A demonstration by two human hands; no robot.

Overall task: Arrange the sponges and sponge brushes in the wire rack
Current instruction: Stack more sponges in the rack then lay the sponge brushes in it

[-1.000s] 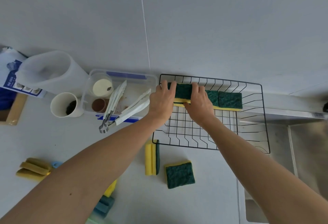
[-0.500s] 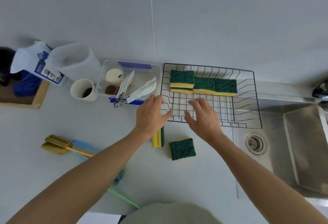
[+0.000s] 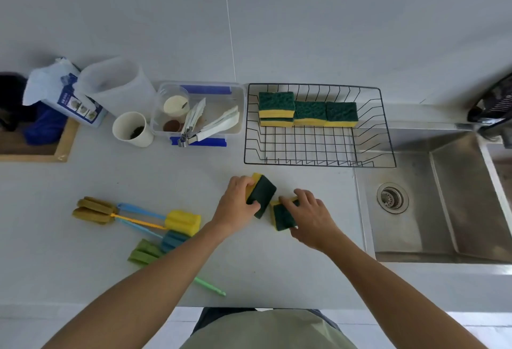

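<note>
A black wire rack [image 3: 318, 164] stands on the counter beside the sink. Along its far side lie green-and-yellow sponges: a stack of two [image 3: 276, 109] at the left, then two single ones [image 3: 309, 114] [image 3: 341, 114]. In front of the rack, my left hand [image 3: 235, 204] grips a green-and-yellow sponge [image 3: 261, 195], tilted on edge. My right hand [image 3: 311, 217] holds a second such sponge [image 3: 282, 217] against the counter. Several sponge brushes [image 3: 144, 224] with yellow, blue and green heads lie to the left.
A steel sink [image 3: 432, 199] with a drain lies right of the rack. Left of the rack are a clear container [image 3: 235, 91] with tongs, a paper cup [image 3: 133, 128], a translucent jug [image 3: 116, 85], a paper pack [image 3: 63, 91] and a wooden tray [image 3: 36, 152].
Both hands pulled back from the rack, leaving the stacked sponges there, and came down onto the two sponges on the counter. Each hand has taken hold of one.
</note>
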